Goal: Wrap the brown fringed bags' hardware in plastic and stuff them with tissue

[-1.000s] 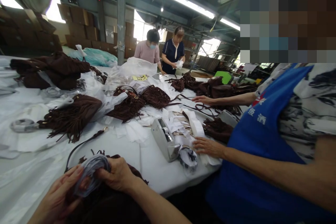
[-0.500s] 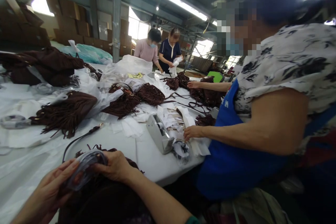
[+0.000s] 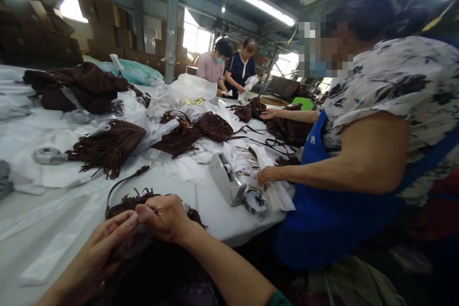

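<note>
My left hand point(image 3: 103, 246) and my right hand point(image 3: 167, 217) meet over a dark brown fringed bag point(image 3: 136, 198) at the near table edge. The right is closed in a pinch on a bit of clear plastic wrap point(image 3: 134, 241). Fingertips of the left press together on the same wrap, touching the right hand. Most of the wrap, and whatever lies inside it, is hidden behind my fingers. The bag's thin strap point(image 3: 122, 181) loops onto the table, its metal-tipped end lying beyond my hands.
A grey tape dispenser point(image 3: 225, 179) stands right of centre, beside a plastic-wrapped coil point(image 3: 255, 201). Several brown fringed bags point(image 3: 111, 146) lie among white paper across the table point(image 3: 202, 229). A co-worker in a blue apron point(image 3: 322, 205) reaches in from the right; two people work farther back.
The clear-wrapped loop that showed between my hands has dropped from sight behind them. My hands have come together, the right now in a tighter pinch. The whole view has shifted slightly.
</note>
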`<state>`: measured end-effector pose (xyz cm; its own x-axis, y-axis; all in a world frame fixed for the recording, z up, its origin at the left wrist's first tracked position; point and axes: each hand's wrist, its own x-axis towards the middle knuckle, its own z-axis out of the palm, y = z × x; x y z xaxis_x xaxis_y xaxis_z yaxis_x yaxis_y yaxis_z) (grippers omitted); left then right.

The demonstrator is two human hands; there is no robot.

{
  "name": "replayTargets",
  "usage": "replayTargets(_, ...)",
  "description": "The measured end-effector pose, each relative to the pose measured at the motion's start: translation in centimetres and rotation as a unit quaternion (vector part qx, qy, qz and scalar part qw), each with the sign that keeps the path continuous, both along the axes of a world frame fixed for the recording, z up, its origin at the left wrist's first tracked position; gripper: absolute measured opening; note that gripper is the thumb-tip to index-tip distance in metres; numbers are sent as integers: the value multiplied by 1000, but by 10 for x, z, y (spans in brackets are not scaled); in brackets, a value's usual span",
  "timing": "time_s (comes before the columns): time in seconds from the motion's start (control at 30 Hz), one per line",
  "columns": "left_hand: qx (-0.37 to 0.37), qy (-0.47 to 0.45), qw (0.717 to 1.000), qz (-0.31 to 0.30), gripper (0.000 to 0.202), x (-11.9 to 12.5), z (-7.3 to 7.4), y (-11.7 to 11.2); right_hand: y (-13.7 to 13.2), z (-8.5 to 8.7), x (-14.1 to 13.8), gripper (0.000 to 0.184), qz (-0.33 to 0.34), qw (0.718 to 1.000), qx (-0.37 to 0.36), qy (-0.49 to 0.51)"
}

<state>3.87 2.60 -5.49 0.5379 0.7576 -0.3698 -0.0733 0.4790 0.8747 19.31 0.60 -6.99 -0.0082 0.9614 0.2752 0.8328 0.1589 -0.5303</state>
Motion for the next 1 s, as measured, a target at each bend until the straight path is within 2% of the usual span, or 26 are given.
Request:
replayTargets(0.17, -35, -53, 998, 19, 49, -6, 3, -9, 1, -6, -5, 50, -11, 993, 39, 109)
replayTargets(0.27, -28, -99, 995, -9, 47, -8, -1, -13, 2, -10, -3, 50, -12, 989, 55, 134)
replayTargets(0.47, -35, -139, 987, -67, 32, -3, -15, -11, 6, -31, -7, 47, -33, 982, 87, 167)
replayTargets(0.6, -31, -135, 990, -41, 32, -4, -22, 2, 4, -21, -2, 50, -41, 982, 90, 159)
replayTargets(0.67, -26, -128, 991, -19, 31, -8, -24, 9, -4, -15, 13, 44, -71, 979, 115, 152)
replayTargets(0.73, -20, -127, 992, -9, 29, -13, -25, 14, -18, -18, 32, 41, -144, 969, 136, 149)
replayTargets(0.8, -20, -126, 992, -13, 29, -16, -27, 17, -35, -35, 47, 42, -224, 957, 121, 138)
replayTargets(0.87, -21, -124, 992, -12, 30, -18, -31, 19, -53, -61, 51, 46, -272, 950, 72, 139)
replayTargets(0.93, -17, -124, 992, -4, 30, -18, -34, 19, -66, -88, 41, 51, -282, 948, 43, 142)
replayTargets(1.0, -18, -124, 992, 5, 29, -18, -37, 18, -71, -109, 22, 54, -282, 949, 46, 135)
